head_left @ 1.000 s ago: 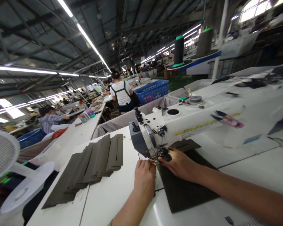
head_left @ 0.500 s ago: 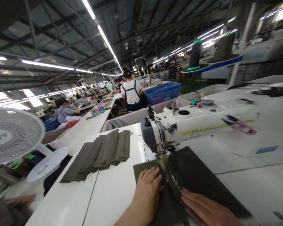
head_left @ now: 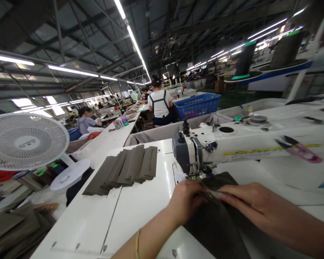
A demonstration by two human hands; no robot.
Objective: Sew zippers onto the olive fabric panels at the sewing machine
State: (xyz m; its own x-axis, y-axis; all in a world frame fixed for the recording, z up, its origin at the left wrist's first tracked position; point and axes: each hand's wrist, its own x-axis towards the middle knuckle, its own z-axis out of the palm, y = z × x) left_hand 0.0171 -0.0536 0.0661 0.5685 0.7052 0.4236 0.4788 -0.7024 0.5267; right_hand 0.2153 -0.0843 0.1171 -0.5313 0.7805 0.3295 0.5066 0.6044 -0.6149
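Dark olive fabric [head_left: 216, 226] lies under the head of a white sewing machine [head_left: 243, 147] and hangs toward me over the table. My left hand [head_left: 186, 201] is just in front of the needle area, fingers curled over the fabric's edge. Thumb and fingers of my right hand [head_left: 248, 201] pinch the same fabric to the right, close to my left fingertips. A bit of brass-coloured zipper [head_left: 211, 195] shows between the two hands; most of it is hidden. The needle and presser foot are partly covered by my left hand.
Stacked olive fabric strips [head_left: 124, 167] lie left of the machine. A white fan [head_left: 27, 142] stands at the far left, above more cut fabric [head_left: 13, 230]. Pink-handled thread snips [head_left: 302, 151] rest on the machine arm. Beyond are a blue crate [head_left: 198, 105] and a seated co-worker [head_left: 160, 102].
Both hands have moved up toward the needle and gone from lying flat to gripping the fabric. The fabric is now folded up between them, covering most of the zipper. The view has swung left.
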